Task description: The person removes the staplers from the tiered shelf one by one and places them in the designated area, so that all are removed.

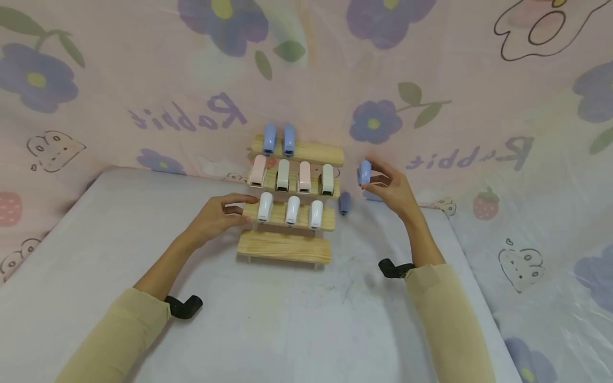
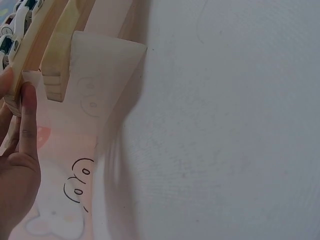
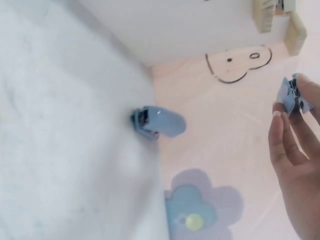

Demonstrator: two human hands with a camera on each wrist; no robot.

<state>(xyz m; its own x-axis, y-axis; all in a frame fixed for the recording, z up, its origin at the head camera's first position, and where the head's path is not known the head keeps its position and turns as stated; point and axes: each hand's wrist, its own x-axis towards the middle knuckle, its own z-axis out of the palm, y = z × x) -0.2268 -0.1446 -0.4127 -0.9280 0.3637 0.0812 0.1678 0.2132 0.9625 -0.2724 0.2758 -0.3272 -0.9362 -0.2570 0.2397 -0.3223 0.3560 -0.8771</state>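
Note:
My right hand (image 1: 394, 189) pinches a small blue stapler (image 1: 365, 173) between thumb and fingers, held up to the right of a tiered wooden display stand (image 1: 283, 248). A second blue stapler (image 3: 162, 121) stands on the table beside the stand, under that hand. My left hand (image 1: 217, 217) grips the left end of the stand's third board from the top, fingers and thumb on either side of the wood (image 2: 20, 95). Two blue staplers (image 1: 270, 139) sit on the top board. Pink and pale green staplers (image 1: 282, 174) line the second, and three white staplers (image 1: 292, 210) the third.
The stand's boards rest on clear supports on a white-covered table (image 1: 297, 324). Close behind rises a pink printed sheet (image 1: 306, 96) with flowers and rabbits. A black wrist mount (image 1: 184, 307) sticks out from the left forearm, another mount (image 1: 395, 268) from the right.

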